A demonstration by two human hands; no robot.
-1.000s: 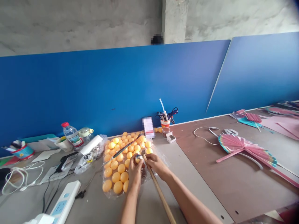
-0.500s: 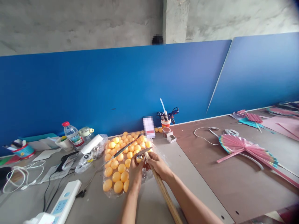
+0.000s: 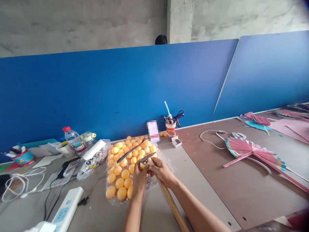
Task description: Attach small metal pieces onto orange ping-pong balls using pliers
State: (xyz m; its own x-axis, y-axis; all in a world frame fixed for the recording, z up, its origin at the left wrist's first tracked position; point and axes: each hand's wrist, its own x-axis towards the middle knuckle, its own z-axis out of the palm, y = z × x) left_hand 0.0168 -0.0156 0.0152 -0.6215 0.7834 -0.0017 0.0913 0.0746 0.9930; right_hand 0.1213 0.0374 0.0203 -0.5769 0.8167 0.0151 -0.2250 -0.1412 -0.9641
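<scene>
Fingers closed, my left hand (image 3: 139, 175) holds a shiny metal thing (image 3: 144, 163), too small to make out fully. A pointed blade (image 3: 147, 157) juts up and right from beside it, near the stick's tip. My right hand (image 3: 161, 171) is closed around the upper end of a long wooden stick (image 3: 172, 203), which slants down to the bottom edge. Both hands meet over the right side of a clear bag of orange balls (image 3: 120, 183). A dark, thin strip-like tool (image 3: 131, 150) lies across the balls.
A power strip (image 3: 68, 206), cables and a plastic bottle (image 3: 75, 140) are on the left. Behind the hands stand a cup of tools (image 3: 170, 127) and a small open box (image 3: 177, 142). Pink folded paper (image 3: 251, 149) lies right. A person's head (image 3: 161, 40) shows above the blue partition (image 3: 116, 90).
The view has shifted very slightly. Both hands keep nearly the same pose and grip.
</scene>
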